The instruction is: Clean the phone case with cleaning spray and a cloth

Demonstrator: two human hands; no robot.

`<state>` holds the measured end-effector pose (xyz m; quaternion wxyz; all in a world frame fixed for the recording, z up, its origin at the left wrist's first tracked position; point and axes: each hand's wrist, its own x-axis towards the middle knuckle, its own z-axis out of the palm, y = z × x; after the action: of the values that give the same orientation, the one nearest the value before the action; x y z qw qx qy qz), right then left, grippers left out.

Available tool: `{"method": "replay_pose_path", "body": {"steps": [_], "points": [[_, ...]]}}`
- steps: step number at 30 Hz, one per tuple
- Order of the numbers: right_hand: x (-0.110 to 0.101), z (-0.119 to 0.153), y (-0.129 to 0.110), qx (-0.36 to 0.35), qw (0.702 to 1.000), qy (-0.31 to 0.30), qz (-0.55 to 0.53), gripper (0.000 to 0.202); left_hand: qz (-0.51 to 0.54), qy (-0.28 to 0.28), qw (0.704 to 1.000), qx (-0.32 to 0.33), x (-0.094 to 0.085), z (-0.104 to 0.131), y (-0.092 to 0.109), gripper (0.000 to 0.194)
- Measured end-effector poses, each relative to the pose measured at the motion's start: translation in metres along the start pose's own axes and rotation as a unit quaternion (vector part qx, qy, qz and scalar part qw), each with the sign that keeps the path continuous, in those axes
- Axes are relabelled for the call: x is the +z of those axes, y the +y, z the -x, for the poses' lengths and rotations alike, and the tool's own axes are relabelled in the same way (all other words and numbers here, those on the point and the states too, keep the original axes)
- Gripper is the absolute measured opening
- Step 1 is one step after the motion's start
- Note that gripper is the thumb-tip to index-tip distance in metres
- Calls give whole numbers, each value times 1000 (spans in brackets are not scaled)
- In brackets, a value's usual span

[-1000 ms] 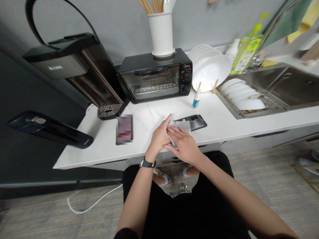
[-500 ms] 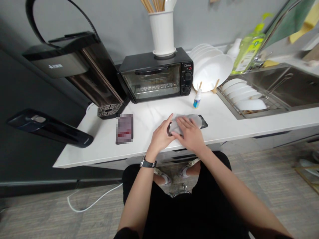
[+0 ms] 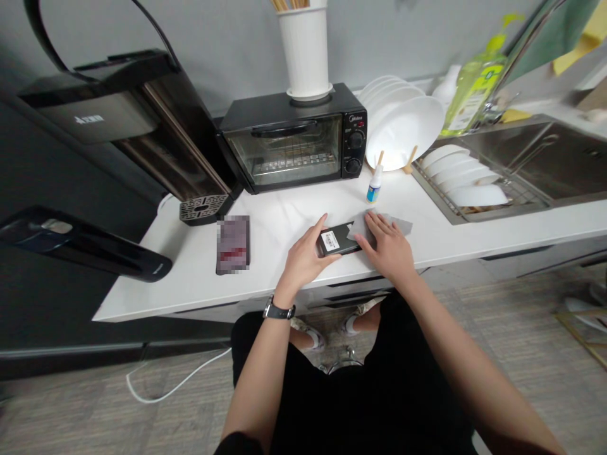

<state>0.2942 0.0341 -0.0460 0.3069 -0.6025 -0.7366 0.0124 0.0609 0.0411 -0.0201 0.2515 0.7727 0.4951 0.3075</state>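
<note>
A flat black phone-like device [image 3: 345,233] with a white barcode label lies on the counter in front of me. My left hand [image 3: 303,255] braces its left end, thumb on the near edge and fingers on the far edge. Across its right part my right hand [image 3: 386,245] presses a thin grey cloth [image 3: 402,225], fingers flat and close together. The cloth hides that end of the device, and one corner sticks out past my fingers. Just behind the cloth stands a small white spray bottle [image 3: 374,184] with a blue label.
A toaster oven [image 3: 289,146] bearing a white utensil cup [image 3: 306,54] stands behind. To the left are a drinks machine [image 3: 175,139], a dark bottle [image 3: 90,246] and a pixelated flat item [image 3: 233,244]. Racked plates [image 3: 403,133] and a sink [image 3: 540,158] are on the right.
My right hand has slid to the right with the grey cloth, uncovering the device's left part and its barcode label. My left hand stays at the left end.
</note>
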Motion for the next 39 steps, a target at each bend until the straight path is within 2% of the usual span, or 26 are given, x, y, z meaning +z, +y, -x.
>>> {"method": "replay_pose_path", "body": {"steps": [2,6,8,10,12,15,17,18,20,24,26,28,30,34,36,39], "points": [[9,-6,-22,-15,1000,3,-3,73,-2,-1,1000,0,0,1,-2,98],[15,8,-76,-136,987,-66,-60,69,-12,-13,1000,13,0,1,-8,96],[10,21,-85,-169,979,-89,-78,67,-19,-15,1000,6,0,1,-9,99],[2,31,-75,-167,979,-89,-75,67,-21,-17,1000,-2,0,2,-7,101],[-6,32,-48,-136,987,-70,-54,66,-14,-18,1000,0,-1,2,-4,102],[-10,20,-5,-63,997,-30,-15,65,-6,-11,1000,1,-1,1,0,103],[-7,8,8,-25,1000,-10,7,69,-7,-8,1000,0,-1,1,1,104],[-3,3,7,-16,1000,-1,16,72,-7,-6,1000,0,-1,1,1,103],[6,-3,-9,-27,999,4,21,79,-9,-3,1000,1,0,1,-1,101],[18,8,-68,-135,989,-51,-33,77,-20,-13,1000,9,1,0,-7,100],[16,20,-84,-174,980,-78,-59,75,-34,-14,999,0,1,0,-8,102],[10,28,-79,-181,978,-85,-63,75,-37,-13,999,-10,1,0,-6,104],[3,29,-55,-156,984,-73,-45,75,-24,-15,1000,-8,0,0,-2,104],[-5,13,-4,-60,998,-27,3,75,-2,-4,1000,-6,-1,0,2,105],[-2,7,-3,-35,999,-12,20,81,-3,-1,1000,-6,-1,-1,3,105],[8,11,-36,-83,996,-27,14,87,-11,-6,1000,-7,-1,-1,1,102]]}}
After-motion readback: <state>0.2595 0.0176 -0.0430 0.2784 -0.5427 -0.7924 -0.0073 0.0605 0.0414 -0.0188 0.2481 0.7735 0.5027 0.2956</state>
